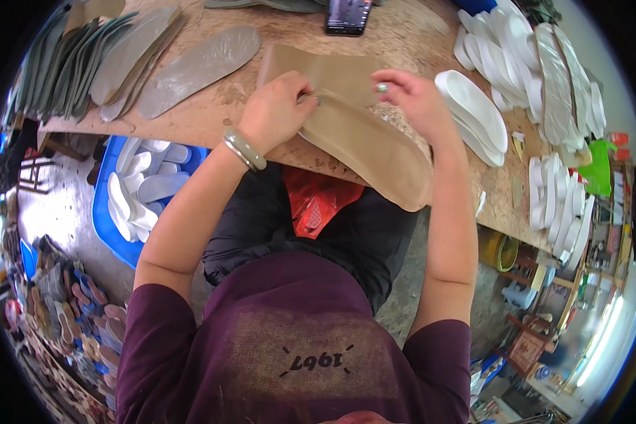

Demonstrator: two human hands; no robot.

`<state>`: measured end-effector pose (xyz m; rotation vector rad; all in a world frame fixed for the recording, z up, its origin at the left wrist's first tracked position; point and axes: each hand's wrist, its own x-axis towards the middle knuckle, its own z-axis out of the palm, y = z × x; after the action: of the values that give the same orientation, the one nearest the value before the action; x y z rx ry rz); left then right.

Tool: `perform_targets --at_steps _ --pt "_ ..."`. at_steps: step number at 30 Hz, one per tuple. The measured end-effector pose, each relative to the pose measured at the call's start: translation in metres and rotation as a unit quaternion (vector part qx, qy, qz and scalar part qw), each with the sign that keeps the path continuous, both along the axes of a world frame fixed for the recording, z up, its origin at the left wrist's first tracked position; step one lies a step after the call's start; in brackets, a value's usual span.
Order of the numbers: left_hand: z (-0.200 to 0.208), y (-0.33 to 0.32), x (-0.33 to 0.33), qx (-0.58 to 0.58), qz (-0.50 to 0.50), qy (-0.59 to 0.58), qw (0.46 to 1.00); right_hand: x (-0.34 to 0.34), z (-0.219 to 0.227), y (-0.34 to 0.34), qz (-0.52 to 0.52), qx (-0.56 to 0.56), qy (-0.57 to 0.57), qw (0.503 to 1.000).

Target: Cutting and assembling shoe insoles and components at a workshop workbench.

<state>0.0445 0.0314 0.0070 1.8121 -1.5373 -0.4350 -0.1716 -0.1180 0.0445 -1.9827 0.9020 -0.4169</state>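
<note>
Fingers (302, 85) of the left hand (275, 109) are curled tight here, and the upper end of a tan insole (385, 155) is pinched between them and the thumb. Over on the other side, the fingers of the right hand (420, 102) are held loosely bent and a little apart, turned in toward the left hand, with a ring (382, 87) worn on one of them; its thumb cannot be made out. The insole is laid slantwise between the two hands, its broad end pushed out past the near edge of the table (411, 32). Just behind it, a tan sheet (290, 63) is spread on the wood.

Out to the wrist now: pale bangles (244, 150) are worn on the left one. Farther off, a single grey insole (198, 71) is laid flat to the left, and beyond it a row of dark insoles (56, 67) is stacked on edge. A phone (347, 20) is set at the far side. To the right, white insoles (473, 116) are nested close by the right forearm. Below the table, at the left, more pale pieces are heaped in a blue basket (124, 250), and a red bag (311, 201) is seen above the lap.
</note>
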Motion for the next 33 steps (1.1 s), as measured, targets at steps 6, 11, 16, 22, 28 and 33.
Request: perform_targets --at_steps 6,11,16,22,28,33 --pt "0.010 0.020 -0.019 -0.096 0.047 -0.086 0.991 -0.037 0.006 0.077 0.004 -0.227 -0.011 0.974" --pt "0.008 0.049 -0.027 -0.153 -0.148 -0.194 0.958 -0.037 -0.020 0.119 0.130 -0.398 0.077 0.905" --pt "-0.001 0.053 -0.023 -0.098 -0.148 -0.287 0.941 -0.074 -0.017 0.129 0.076 -0.352 0.139 0.922" --pt "0.001 0.056 -0.031 -0.051 -0.073 -0.319 0.943 -0.103 -0.020 0.178 -0.020 -0.368 0.243 0.898" --pt "-0.005 0.058 -0.029 -0.059 -0.048 -0.291 0.954 -0.112 -0.037 0.184 -0.017 -0.493 0.101 0.864" --pt "-0.003 0.093 -0.049 -0.110 0.033 -0.050 0.992 -0.107 -0.050 0.191 -0.039 -0.508 -0.018 0.860"
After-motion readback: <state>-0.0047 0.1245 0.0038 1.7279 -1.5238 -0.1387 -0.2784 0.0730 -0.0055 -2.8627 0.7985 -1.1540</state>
